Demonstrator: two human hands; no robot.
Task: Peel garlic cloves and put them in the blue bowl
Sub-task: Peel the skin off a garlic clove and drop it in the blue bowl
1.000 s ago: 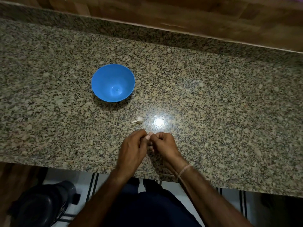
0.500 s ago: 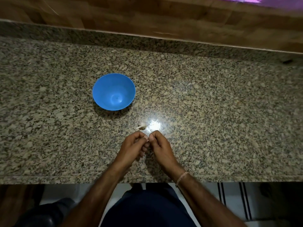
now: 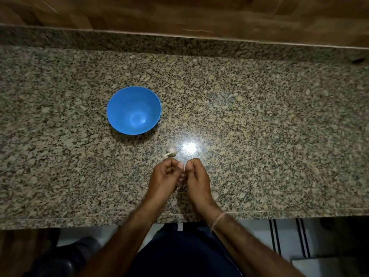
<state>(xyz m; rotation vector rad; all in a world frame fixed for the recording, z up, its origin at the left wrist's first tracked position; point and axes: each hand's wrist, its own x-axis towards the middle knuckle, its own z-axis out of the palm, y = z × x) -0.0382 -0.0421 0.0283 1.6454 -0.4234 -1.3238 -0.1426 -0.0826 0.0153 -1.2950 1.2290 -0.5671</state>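
Observation:
The blue bowl (image 3: pixel 134 110) stands on the speckled granite counter (image 3: pixel 259 126) and looks empty. A loose garlic clove with its papery skin (image 3: pixel 171 153) lies on the counter just beyond my hands. My left hand (image 3: pixel 165 177) and my right hand (image 3: pixel 194 175) meet near the front edge, fingers curled, pinching a small garlic clove (image 3: pixel 184 168) between the fingertips. Only a pale sliver of that clove shows; the rest is hidden by my fingers.
A bright lamp reflection (image 3: pixel 189 146) glares on the counter right of the loose clove. A granite backsplash and wooden wall (image 3: pixel 179 15) close off the far side. Below the front edge are my dark clothing, tiled floor and a dark object (image 3: pixel 60 258) at lower left.
The view has shifted, so bowl and counter sit lower in the picture. My hands stay together on the small clove, and their fingertips have parted slightly.

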